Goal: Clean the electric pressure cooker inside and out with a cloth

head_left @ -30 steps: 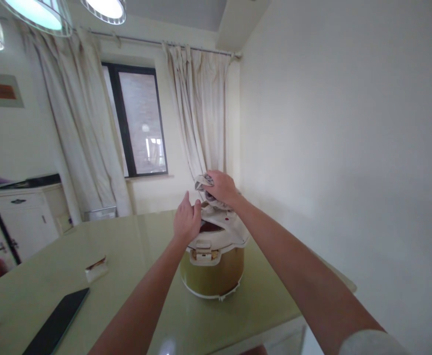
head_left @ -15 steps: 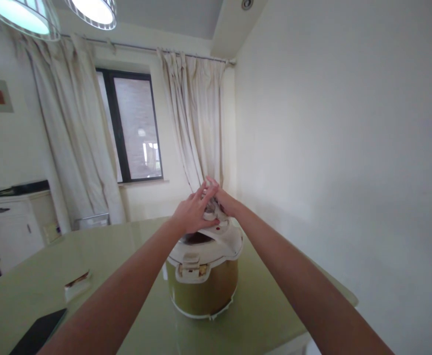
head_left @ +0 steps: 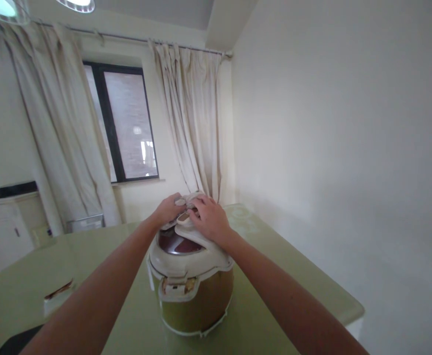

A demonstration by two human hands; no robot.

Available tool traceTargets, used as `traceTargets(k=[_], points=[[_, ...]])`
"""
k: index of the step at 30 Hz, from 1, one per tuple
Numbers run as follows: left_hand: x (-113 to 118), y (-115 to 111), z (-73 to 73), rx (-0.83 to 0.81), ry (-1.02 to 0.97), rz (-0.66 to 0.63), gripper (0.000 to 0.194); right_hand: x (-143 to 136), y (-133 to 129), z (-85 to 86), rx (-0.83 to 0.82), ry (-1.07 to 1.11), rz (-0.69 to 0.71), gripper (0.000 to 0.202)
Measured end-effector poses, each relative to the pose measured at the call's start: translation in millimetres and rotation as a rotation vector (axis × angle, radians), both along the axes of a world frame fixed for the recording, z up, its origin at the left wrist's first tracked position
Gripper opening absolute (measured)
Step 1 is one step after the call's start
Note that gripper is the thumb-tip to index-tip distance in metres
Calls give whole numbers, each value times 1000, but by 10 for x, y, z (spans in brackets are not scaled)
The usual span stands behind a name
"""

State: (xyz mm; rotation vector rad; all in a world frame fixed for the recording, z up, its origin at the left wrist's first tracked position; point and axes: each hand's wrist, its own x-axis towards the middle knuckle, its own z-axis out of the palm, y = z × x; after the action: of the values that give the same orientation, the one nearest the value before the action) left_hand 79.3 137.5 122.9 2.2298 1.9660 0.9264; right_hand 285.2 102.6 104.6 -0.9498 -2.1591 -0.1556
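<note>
Pale, crumpled cloth [head_left: 194,195] on the far part of the white lid [head_left: 194,264] of a rice cooker [head_left: 197,315], between the two hands. Right hand [head_left: 211,219] with fingers curled onto the cloth, apparently clamped on it; left hand [head_left: 168,209] just beside, also at the cloth, fingertips too hidden to tell whether closed. Cooker upright on the green table [head_left: 275,251], lid down.

Possible trouble, as a judgement: a slide or tilt of the cooker from an uneven push, given the smooth-looking tabletop; a snag of loose cloth on the raised piece atop the lid; a bump of fingers from working so close together.

Room to move on the right, up to the table's long side edge; some on the left too, but with a small box [head_left: 55,298] and a dark flat object [head_left: 18,340] near the left forearm [head_left: 105,291] and liable to a brush from it. Behind, tabletop, then curtain [head_left: 194,113]. Near edge not in view, so impossible to judge margin there.
</note>
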Motion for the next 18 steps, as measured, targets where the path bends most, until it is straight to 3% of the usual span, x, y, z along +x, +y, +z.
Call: traceTargets(k=[3, 8, 14, 18], points=[[104, -44, 53, -22, 26, 25, 37, 28, 0, 28, 13, -23, 25, 34], [5, -235, 185, -48, -57, -175, 60, 42, 1, 32, -12, -42, 3, 35], [-408, -679, 319, -268, -84, -3, 67, 35, -8, 37, -88, -40, -39, 38], [-458, -1057, 320, -314, -47, 28, 64, 30, -4, 41, -111, -30, -33, 37]])
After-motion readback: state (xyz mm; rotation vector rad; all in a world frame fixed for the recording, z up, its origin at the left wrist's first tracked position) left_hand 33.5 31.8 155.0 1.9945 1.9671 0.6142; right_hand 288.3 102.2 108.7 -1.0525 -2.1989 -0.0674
